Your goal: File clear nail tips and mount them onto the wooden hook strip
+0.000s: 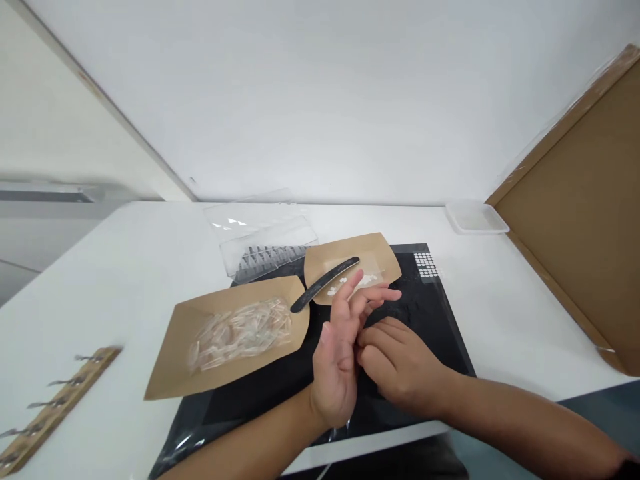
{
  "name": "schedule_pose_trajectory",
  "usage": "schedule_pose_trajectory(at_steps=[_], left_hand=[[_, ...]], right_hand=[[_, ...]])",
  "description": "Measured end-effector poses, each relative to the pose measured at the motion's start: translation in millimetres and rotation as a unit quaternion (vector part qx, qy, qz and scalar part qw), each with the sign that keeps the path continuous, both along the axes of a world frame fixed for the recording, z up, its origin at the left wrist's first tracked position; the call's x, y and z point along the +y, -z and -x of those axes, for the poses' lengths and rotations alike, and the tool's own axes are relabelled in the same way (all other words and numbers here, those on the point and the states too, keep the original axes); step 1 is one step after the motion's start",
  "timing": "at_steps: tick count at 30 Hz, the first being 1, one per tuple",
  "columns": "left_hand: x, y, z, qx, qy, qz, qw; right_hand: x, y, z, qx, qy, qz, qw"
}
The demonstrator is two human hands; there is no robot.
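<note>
My left hand (337, 367) is raised over a black plastic sheet (420, 293), palm turned sideways and fingers spread. Right beside it, my right hand (400, 367) is closed, its fingers bunched against the far side of the left hand. Whatever those fingertips pinch, if anything, is hidden. Just beyond, a curved black nail file (325, 283) bridges two brown card trays. The left card tray (167, 353) contains many clear plastic nail tips (245, 333). Small white pieces (370, 279) lie in the right card tray (387, 257), partly behind my left fingers.
Behind the trays stands a clear plastic case (270, 247) with its lid up. A sheet of white dots (426, 265) lies at the right. Farther out are a shallow translucent container (477, 219), a large cardboard box (580, 220) and a wooden strip with metal clips (60, 407).
</note>
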State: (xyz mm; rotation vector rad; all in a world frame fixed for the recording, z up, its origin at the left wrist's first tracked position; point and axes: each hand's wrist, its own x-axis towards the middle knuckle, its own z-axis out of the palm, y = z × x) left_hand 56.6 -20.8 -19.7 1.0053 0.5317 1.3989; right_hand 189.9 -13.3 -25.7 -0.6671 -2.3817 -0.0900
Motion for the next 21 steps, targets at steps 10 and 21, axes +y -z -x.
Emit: schedule_pose_trajectory(at_steps=[10,21], left_hand=[[1.0,-0.4,5.1,0.03,0.0,-0.047,0.998],[24.1,2.8,21.8,0.134,-0.112,-0.225,0.959]], right_hand=[[3.5,-0.7,-3.2,-0.007,-0.006,0.015,1.0],[36.2,-41.1,-83.1,0.012,0.102,0.343,0.934]])
